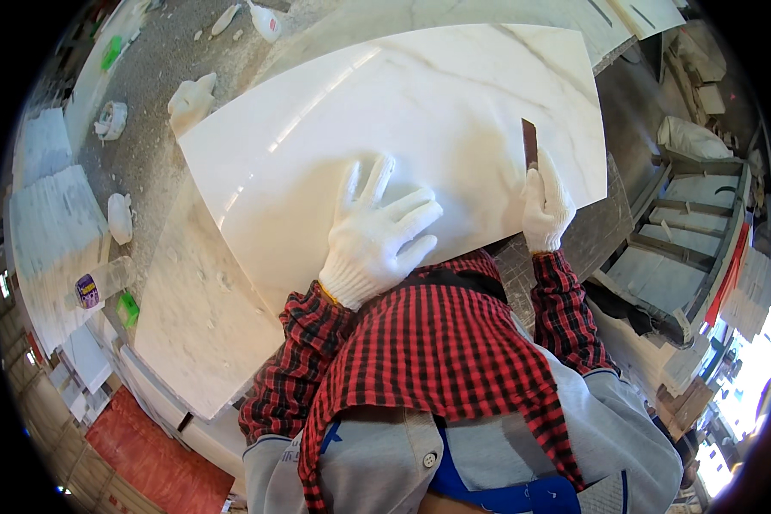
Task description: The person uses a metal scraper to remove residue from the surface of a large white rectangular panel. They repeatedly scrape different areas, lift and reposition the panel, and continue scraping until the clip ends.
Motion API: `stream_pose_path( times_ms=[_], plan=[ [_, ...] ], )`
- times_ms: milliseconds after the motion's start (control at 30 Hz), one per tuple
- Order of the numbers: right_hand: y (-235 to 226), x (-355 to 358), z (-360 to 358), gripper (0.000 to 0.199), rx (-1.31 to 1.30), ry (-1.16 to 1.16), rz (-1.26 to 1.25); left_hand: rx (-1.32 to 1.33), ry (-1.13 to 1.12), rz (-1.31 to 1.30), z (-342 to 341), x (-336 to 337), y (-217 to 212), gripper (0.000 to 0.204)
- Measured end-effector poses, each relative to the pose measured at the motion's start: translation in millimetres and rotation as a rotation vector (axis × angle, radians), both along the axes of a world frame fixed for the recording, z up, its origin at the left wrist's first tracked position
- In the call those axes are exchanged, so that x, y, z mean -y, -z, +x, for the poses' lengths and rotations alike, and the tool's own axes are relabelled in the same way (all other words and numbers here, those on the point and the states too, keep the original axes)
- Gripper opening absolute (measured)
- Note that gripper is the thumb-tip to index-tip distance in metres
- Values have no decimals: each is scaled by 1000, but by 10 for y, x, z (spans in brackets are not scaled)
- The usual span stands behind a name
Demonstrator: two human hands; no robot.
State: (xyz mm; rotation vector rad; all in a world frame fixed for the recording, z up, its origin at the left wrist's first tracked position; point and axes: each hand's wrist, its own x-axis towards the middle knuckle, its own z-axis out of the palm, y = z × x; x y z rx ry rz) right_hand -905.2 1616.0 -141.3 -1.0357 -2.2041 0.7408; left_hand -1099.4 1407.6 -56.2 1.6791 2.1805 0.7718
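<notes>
A polished white marble slab [420, 103] with faint grey-brown veins lies in front of me, its near edge close to my body. My left hand [373, 231], in a white knitted glove, rests on the slab near that edge with the fingers spread. In a matching glove, my right hand [546, 206] is at the slab's right part, closed round the lower end of a flat dark reddish-brown strip [529, 141]. The strip points away from me; its lower end is hidden by the fingers, and its exact kind I cannot make out.
Another pale slab [201, 300] lies under the left side. A clear plastic bottle [103, 284], a tape roll [111, 120] and a crumpled white cloth [192, 101] are on the left. A white squeeze bottle [265, 21] lies far off. A wooden frame [690, 231] stands at right.
</notes>
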Motion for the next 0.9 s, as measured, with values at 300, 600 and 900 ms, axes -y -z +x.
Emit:
stream_pose_path(
  times_ms=[300, 600, 900],
  plan=[
    [-219, 93, -50, 35, 18, -26, 38, 65, -47, 51, -15, 116, 124, 27],
    [-332, 180, -161, 33, 64, -16, 22, 105, -89, 75, -124, 219, 116, 24],
    [-1726, -1019, -764, 30, -218, 202, -804, 126, -69, 68, -317, -566, -867, 27]
  ],
)
